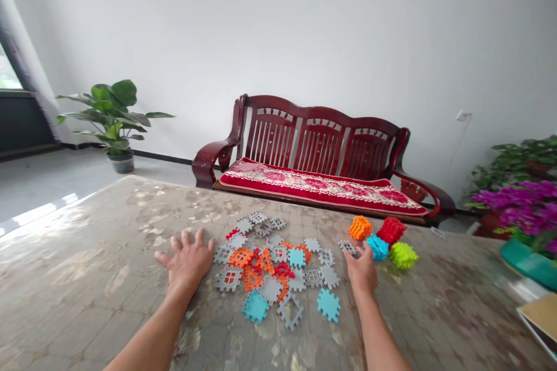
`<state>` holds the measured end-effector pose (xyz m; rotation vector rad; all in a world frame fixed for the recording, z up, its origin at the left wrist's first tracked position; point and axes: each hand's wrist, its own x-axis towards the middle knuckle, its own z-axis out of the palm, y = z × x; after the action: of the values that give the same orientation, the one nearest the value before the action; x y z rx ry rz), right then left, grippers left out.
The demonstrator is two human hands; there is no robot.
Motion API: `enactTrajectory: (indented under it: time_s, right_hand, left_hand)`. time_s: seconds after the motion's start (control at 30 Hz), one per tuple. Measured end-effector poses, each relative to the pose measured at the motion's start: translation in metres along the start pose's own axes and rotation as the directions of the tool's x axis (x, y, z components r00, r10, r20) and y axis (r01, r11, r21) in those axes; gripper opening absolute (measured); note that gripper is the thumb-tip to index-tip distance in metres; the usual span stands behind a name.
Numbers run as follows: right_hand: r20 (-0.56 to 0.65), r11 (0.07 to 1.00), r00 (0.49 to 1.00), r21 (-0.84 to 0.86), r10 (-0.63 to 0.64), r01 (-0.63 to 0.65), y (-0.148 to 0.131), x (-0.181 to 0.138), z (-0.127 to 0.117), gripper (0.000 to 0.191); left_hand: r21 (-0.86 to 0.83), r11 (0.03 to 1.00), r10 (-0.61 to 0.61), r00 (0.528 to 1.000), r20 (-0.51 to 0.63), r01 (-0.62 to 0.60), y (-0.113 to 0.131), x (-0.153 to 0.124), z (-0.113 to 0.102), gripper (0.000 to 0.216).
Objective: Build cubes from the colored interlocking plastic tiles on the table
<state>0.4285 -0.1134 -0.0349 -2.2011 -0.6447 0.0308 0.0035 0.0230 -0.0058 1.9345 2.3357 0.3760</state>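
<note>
My left hand point(188, 259) lies flat on the table point(87, 278) with fingers spread, just left of a scattered pile of flat toothed tiles point(274, 269) in grey, orange, red and teal. My right hand point(362, 269) is closed in a pinch on a grey tile point(349, 248) at the pile's right edge. Just beyond it stand several assembled cubes: orange point(360, 227), red point(391, 231), teal point(378, 247) and lime green point(403, 255). The teal cube is right by my right fingertips.
A dark wooden bench point(313, 145) with a red floral cushion stands behind the table. A potted plant point(112, 122) is at the back left. Purple flowers point(522, 197) and a teal dish point(528, 264) sit at the right, and a book corner point(542, 316) lies at the right edge.
</note>
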Motion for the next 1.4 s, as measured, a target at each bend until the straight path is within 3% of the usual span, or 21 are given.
enactTrajectory:
  time_s: [0.17, 0.4, 0.47, 0.57, 0.67, 0.73, 0.83, 1.0, 1.17, 1.4]
  right_hand:
    - [0.045, 0.997, 0.998, -0.066, 0.037, -0.034, -0.004, 0.001, -0.003, 0.079]
    - [-0.006, 0.998, 1.0, -0.064, -0.002, 0.002, -0.002, 0.003, 0.002, 0.076]
    - [-0.051, 0.999, 0.998, -0.005, -0.033, 0.033, 0.003, 0.002, 0.004, 0.076]
    - [-0.071, 0.973, 0.995, 0.213, -0.077, 0.09, 0.011, -0.003, 0.003, 0.074]
    - [0.032, 0.899, 0.992, 0.427, -0.12, 0.094, 0.02, -0.013, -0.004, 0.07]
    - [0.161, 0.878, 0.972, 0.473, -0.171, 0.076, 0.024, -0.022, -0.01, 0.065]
    - [0.308, 0.885, 0.919, 0.457, -0.248, 0.086, 0.025, -0.035, -0.018, 0.061]
    - [0.362, 0.925, 0.872, 0.311, -0.329, 0.22, 0.015, -0.051, -0.023, 0.059]
    - [0.314, 0.911, 0.855, 0.138, -0.412, 0.389, 0.008, -0.061, -0.02, 0.057]
    - [0.238, 0.901, 0.872, 0.185, -0.427, 0.391, 0.012, -0.064, -0.014, 0.056]
  left_hand:
    - [-0.001, 1.0, 0.003, 1.0, 0.001, -0.003, 0.001, -0.002, -0.002, 0.062]
    - [0.0, 1.0, 0.009, 1.0, 0.007, -0.009, 0.001, -0.002, -0.004, 0.062]
    - [0.002, 1.0, 0.01, 1.0, -0.002, -0.01, 0.001, -0.002, -0.004, 0.062]
    - [0.003, 1.0, 0.011, 1.0, -0.008, -0.011, 0.001, -0.002, -0.002, 0.062]
    - [0.0, 1.0, 0.009, 1.0, -0.007, -0.009, 0.0, -0.001, 0.0, 0.061]
    - [-0.001, 1.0, 0.009, 1.0, -0.009, -0.009, 0.0, -0.001, 0.001, 0.061]
    - [-0.005, 1.0, 0.009, 1.0, -0.011, -0.009, 0.0, 0.0, 0.002, 0.061]
    - [-0.01, 1.0, 0.009, 1.0, -0.02, -0.01, 0.0, 0.0, 0.001, 0.058]
    - [-0.003, 1.0, 0.008, 1.0, -0.019, -0.008, 0.0, -0.001, 0.0, 0.061]
    - [0.003, 1.0, 0.004, 1.0, -0.01, -0.004, 0.002, -0.003, -0.004, 0.061]
